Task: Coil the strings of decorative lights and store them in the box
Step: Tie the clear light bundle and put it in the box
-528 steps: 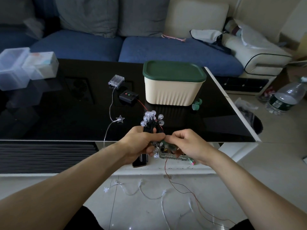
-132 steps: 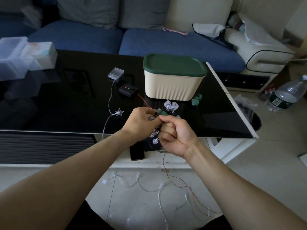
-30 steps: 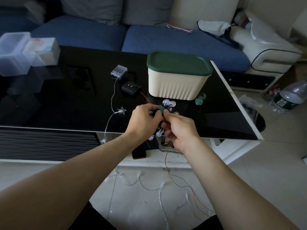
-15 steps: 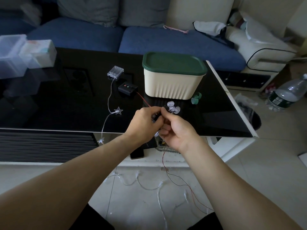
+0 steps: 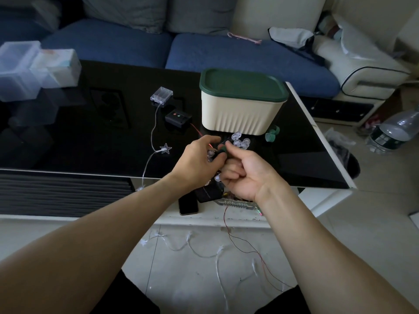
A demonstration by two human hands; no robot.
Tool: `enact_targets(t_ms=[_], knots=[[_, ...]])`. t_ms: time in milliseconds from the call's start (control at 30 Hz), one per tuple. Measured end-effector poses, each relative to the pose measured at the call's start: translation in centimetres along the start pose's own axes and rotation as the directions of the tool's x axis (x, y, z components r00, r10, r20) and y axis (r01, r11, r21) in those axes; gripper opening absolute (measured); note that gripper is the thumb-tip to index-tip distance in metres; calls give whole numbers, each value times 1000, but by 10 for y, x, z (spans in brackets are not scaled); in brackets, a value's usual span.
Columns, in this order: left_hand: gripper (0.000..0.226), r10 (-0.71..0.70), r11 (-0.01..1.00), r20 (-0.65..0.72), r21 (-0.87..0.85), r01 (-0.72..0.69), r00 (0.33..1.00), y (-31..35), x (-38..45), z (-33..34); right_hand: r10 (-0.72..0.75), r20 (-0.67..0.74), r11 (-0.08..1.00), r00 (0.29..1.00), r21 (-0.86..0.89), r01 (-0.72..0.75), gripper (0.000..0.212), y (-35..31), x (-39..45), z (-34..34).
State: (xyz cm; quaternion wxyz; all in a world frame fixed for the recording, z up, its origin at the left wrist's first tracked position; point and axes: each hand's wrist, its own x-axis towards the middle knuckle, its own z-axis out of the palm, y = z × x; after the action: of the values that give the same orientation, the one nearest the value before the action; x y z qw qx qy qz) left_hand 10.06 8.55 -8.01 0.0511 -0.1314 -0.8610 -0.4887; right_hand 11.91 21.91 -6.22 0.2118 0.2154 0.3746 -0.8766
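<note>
A black glossy surface (image 5: 95,141) fills the middle of the frame, with a blue sofa (image 5: 238,55) behind it along the top. Right of centre on the surface stands the box (image 5: 242,114), cream-walled, its green lid on. At the upper left sit clear plastic containers (image 5: 34,69).

Below the box, at frame centre, both hands meet over the near edge of the surface. The left hand (image 5: 195,162) has its fingers curled round the coiled bundle of lights (image 5: 240,142); the bundle's long axis runs from lower left to upper right, its clear bulbs pointing up toward the box. The right hand (image 5: 244,175) has its lower fingers curled into the palm, while thumb and forefinger pinch a small green piece (image 5: 223,148) at the bundle.

A red wire (image 5: 244,241) trails from the hands down to the floor. A black controller (image 5: 178,116) and a clear battery case (image 5: 161,96) lie left of the box, with a star light (image 5: 165,148) lower down on its pale string.
</note>
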Motion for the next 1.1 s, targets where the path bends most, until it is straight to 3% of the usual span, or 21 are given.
enact_targets(t_ms=[267,467,567,667,733,800,900,1100], knots=[[16,-105,976,38,-185,110,994,2,-1,-1,67,96,997,993,-35,-64,28,-2,-6,0],[21,-222,929,150,-266,256,963,-3,-1,4,69,64,997,996,-44,-67,31,4,0,2],[31,-314,832,281,-379,405,907,-3,0,3,67,-1,997,998,-44,-67,29,3,3,3],[49,-316,694,378,-533,484,870,1,-3,-2,37,-73,999,997,-8,-37,35,-1,4,4],[56,-310,720,314,-538,438,897,4,-5,-2,-14,-116,1000,993,-13,13,39,-6,4,3],[42,-332,771,150,-526,359,931,3,-3,-5,-72,-132,996,989,-56,65,36,-11,0,2],[24,-390,791,-41,-526,312,920,-5,6,-17,-145,-131,986,981,-105,131,32,-23,-8,-3],[17,-353,900,-127,-315,300,927,-14,8,-17,-378,-104,902,920,-264,341,33,-51,-25,-17]])
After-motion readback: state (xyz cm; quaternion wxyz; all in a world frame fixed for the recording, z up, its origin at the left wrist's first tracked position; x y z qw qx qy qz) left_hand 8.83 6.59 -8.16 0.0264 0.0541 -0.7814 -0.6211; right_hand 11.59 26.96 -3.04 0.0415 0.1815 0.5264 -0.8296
